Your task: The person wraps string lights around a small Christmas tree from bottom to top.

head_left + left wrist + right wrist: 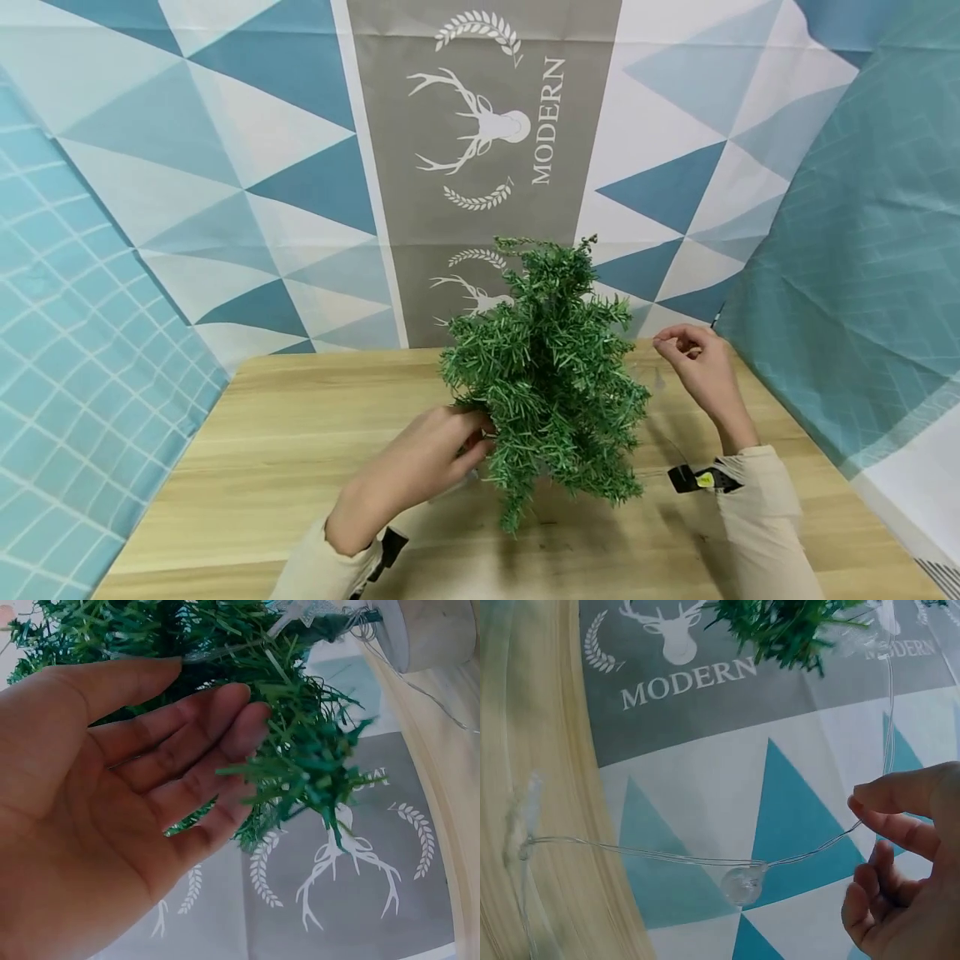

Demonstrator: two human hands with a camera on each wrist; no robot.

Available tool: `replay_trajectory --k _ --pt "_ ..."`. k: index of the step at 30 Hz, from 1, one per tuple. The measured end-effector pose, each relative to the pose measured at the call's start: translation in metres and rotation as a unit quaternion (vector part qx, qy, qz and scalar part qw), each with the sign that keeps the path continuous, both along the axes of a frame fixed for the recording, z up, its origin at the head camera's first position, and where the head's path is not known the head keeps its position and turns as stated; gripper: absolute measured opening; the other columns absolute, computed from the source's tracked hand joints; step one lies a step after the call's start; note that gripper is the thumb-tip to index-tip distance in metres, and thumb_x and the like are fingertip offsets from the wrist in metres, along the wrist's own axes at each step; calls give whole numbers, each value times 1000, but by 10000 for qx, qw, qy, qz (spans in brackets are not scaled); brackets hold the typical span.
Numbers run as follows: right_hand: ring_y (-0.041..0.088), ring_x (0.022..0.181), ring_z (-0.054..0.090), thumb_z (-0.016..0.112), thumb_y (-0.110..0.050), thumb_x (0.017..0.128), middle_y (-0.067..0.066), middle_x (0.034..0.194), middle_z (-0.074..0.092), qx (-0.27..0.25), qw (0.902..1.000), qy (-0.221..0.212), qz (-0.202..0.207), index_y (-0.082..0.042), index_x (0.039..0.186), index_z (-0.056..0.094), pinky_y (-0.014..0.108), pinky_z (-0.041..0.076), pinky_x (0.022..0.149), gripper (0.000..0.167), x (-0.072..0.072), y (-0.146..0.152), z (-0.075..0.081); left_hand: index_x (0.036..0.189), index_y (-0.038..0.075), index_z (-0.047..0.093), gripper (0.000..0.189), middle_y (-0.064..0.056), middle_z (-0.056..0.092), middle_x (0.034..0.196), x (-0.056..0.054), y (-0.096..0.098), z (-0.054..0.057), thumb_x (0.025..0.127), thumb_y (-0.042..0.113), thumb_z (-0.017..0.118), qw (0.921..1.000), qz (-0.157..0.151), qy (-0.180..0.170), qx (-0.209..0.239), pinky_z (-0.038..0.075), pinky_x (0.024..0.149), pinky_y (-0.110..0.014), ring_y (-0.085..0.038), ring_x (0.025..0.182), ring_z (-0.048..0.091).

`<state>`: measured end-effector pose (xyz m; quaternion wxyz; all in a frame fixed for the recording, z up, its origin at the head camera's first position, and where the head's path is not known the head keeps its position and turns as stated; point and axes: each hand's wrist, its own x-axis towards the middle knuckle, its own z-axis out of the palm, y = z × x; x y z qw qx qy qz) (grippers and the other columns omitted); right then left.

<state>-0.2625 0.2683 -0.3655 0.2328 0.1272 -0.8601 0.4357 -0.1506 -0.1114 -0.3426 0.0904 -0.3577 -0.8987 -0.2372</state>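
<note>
A small green artificial Christmas tree (pixel 551 375) stands on the wooden table. At its left side my left hand (pixel 427 454) reaches in among the branches. The left wrist view shows that hand's palm, the fingers loosely bent against the needles and the thumb tip beside a clear strand. A clear star-shaped light (pixel 296 613) hangs near the trunk, above a pale round base (pixel 431 634). To the right of the tree, my right hand (pixel 697 367) is raised and pinches the thin wire of a string light (pixel 652 856) between thumb and forefinger. A clear round bulb (pixel 742 885) dangles from the wire.
The wooden table (pixel 300 433) runs back to a patterned cloth (pixel 480 125) with a deer print and triangles. Blue-green cloths (pixel 67 333) hang at both sides. A length of the light wire runs down past the right wrist toward the table.
</note>
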Motion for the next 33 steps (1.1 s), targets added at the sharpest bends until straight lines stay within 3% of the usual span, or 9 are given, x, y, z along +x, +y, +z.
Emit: replay_trajectory --k 5,11,16,21,24,27,29,30,33 --pt "16 50 41 60 -23 101 6 63 52 274 9990 -198 307 -2 105 70 30 35 47 23 -12 11 5 72 14 64 26 11 53 65 -2 -2 1 98 9 60 9990 95 -24 437 45 50 -16 2 51 44" --pt "19 45 43 47 -35 106 9 56 52 -297 9846 -1416 979 -2 121 60 35 37 42 39 -28 32 12 68 17 58 31 12 46 61 -4 -4 3 98 9 59 9983 175 118 540 40 45 -17 3 48 35" --pt "17 63 63 47 -38 105 5 82 68 -1109 9581 -2182 1486 -14 124 57 31 50 51 32 -36 50 9 71 17 61 28 12 52 64 -5 -7 4 98 9 59 9984 140 36 546 44 48 -17 2 49 41" --pt "16 97 67 46 -12 107 4 115 69 -2649 9171 -1925 2274 -4 129 56 29 57 77 25 -42 65 2 74 13 65 25 12 54 65 -4 -14 6 98 10 60 9981 129 -133 587 45 48 -18 1 50 43" --pt "17 101 66 37 0 106 4 118 68 -3275 8946 -1749 2485 -2 127 59 28 56 80 30 -46 70 6 74 14 65 26 12 52 64 -4 -17 8 99 10 60 9981 129 -139 591 45 49 -19 -1 50 42" --pt "17 97 65 35 0 105 5 113 67 -3776 8787 -1692 2380 -2 121 62 28 55 78 31 -52 74 15 79 15 69 22 10 55 66 -4 -20 11 99 10 60 9977 100 -145 661 47 53 -19 -2 53 45" --pt "16 93 65 40 -7 106 4 109 67 -3942 8788 -1678 2102 -3 120 59 27 55 75 24 -55 77 20 84 14 71 19 8 57 66 -5 -24 14 99 10 60 9972 110 -173 721 48 53 -20 -3 53 46" --pt "15 90 65 42 -11 107 3 106 67 -3942 8840 -1665 1883 -4 120 56 26 55 73 20 -56 78 23 85 13 72 18 7 58 67 -5 -26 16 99 10 60 9970 123 -173 741 49 54 -20 -3 53 47" --pt "9 78 66 47 -19 106 -4 92 65 -3208 9289 -1637 861 -10 116 50 22 55 66 14 -59 79 31 89 12 73 16 9 60 71 -6 -36 23 99 11 60 9965 192 -204 788 52 58 -20 -2 57 52"
